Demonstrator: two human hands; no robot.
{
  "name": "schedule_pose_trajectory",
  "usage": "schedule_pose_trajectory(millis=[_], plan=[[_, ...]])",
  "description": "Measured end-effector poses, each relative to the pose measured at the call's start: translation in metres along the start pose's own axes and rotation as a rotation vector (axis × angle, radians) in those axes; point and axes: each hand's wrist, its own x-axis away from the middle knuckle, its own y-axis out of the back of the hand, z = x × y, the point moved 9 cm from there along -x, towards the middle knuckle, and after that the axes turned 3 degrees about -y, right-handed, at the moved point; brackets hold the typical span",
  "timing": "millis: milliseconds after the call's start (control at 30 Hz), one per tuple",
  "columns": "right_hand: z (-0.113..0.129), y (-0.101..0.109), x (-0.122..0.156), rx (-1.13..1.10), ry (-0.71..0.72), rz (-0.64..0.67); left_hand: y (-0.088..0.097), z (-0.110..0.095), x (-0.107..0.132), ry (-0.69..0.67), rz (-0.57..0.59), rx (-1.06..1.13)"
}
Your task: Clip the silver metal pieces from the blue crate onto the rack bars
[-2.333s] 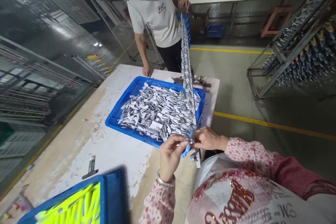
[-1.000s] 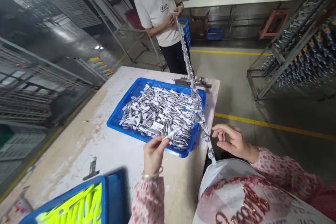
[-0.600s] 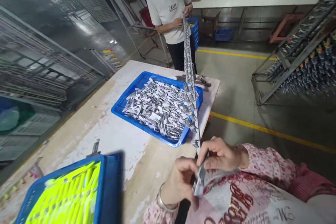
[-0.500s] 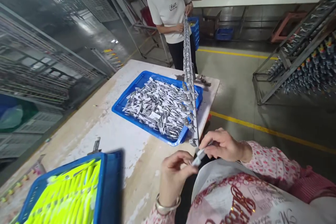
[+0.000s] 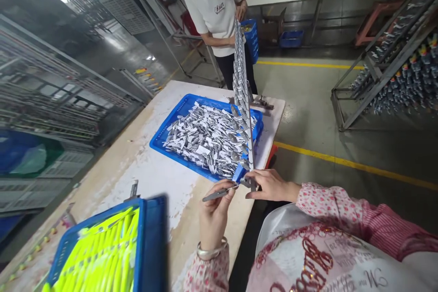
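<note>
Our left hand [image 5: 212,207] has its grip closed on a slim grey leaf-shaped piece [image 5: 215,195], held just off the near right corner of a blue plastic tray [image 5: 161,137] at the centre of the frame. Our right hand [image 5: 272,185] is at the lower end of a long strip [image 5: 241,86] lined with silver pieces; its thumb and fingers stand apart there, and we cannot tell whether that grip is closed. The strip rises across the tray's right edge toward a co-worker [image 5: 219,23] at upper centre. Heaped silver and white pieces [image 5: 205,141] fill the tray. Between it and the blue crate [image 5: 141,242] of yellow-green pieces [image 5: 102,246] at lower left, we see a broad stretch of worn table [image 5: 178,191]. The table's right edge runs close by our right hand, with grey floor [image 5: 308,123] beyond.
</note>
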Motion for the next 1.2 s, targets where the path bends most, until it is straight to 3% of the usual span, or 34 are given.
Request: schedule_pose_trajectory(millis=[100, 267, 600, 900, 1000, 1100, 1200], plan=[[-0.006, -0.019, -0.008, 0.051, -0.002, 0.048, 0.002, 0.009, -0.004, -0.020, -0.004, -0.014], [-0.005, -0.023, -0.015, 0.068, 0.083, 0.004, 0.010, 0.016, -0.004, -0.071, -0.023, -0.059], [-0.001, -0.020, -0.017, 0.099, 0.114, -0.019, -0.013, -0.035, -0.018, -0.413, 0.256, -0.371], [-0.002, -0.021, -0.007, 0.149, 0.083, 0.028, -0.037, -0.046, -0.024, -0.445, 0.469, -0.517], [-0.003, -0.019, -0.005, 0.158, 0.031, 0.031, -0.031, -0.044, -0.020, -0.434, 0.416, -0.473], [-0.004, -0.018, -0.005, 0.150, 0.013, 0.032, -0.025, -0.047, -0.014, -0.504, 0.285, -0.484], [-0.004, -0.020, -0.005, 0.128, 0.020, 0.020, -0.030, -0.049, -0.007, -0.575, 0.238, -0.511]])
